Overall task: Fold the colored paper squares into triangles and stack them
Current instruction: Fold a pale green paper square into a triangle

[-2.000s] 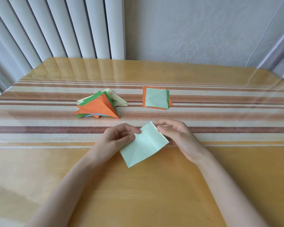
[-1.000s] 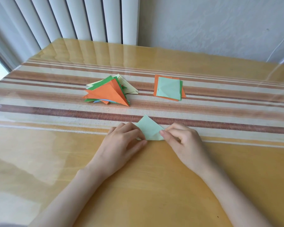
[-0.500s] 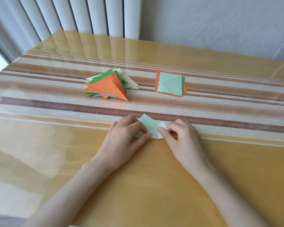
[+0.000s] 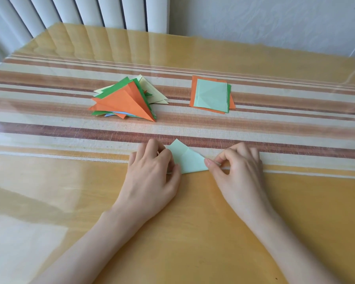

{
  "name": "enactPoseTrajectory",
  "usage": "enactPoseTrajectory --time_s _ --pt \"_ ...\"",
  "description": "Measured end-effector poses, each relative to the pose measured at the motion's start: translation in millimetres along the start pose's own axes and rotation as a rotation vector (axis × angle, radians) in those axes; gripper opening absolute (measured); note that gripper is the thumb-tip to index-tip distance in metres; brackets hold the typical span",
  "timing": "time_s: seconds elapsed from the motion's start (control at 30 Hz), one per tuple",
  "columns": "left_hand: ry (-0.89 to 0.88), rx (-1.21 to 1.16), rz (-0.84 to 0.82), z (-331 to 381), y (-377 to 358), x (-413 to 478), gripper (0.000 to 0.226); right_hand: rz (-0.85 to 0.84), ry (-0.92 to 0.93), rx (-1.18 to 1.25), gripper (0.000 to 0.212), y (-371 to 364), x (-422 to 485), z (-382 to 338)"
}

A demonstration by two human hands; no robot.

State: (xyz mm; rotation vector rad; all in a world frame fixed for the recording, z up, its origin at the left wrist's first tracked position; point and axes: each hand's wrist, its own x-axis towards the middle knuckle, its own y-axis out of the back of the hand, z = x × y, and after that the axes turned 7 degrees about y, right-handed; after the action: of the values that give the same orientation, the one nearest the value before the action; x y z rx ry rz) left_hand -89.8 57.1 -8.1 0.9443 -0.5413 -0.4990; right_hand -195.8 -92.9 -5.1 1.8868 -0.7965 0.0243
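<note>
The paper [image 4: 188, 161] lies on the table [image 4: 193, 232]. The left hand [image 4: 152, 175] grips its left corner with curled fingers, anchoring it. The right hand [image 4: 241, 167] pinches the right corner, probably to align the edges before creasing.

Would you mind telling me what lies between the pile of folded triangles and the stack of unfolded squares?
Nothing but bare striped tablecloth separates the triangle pile from the square stack, as the head view shows.
</note>
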Motion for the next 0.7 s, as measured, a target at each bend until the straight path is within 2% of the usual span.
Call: enactPoseTrajectory --time_s 0.5,0.7 --pt "0.055 -0.076 0.028 0.7 -0.6 -2.0 0.025 0.079 0.016 -0.025 0.022 -6.9 -0.1 -1.3" --pt "0.029 -0.033 0.055 1.2 -0.7 -3.3 0.023 0.074 0.013 -0.039 0.023 -8.1 0.2 -2.1"
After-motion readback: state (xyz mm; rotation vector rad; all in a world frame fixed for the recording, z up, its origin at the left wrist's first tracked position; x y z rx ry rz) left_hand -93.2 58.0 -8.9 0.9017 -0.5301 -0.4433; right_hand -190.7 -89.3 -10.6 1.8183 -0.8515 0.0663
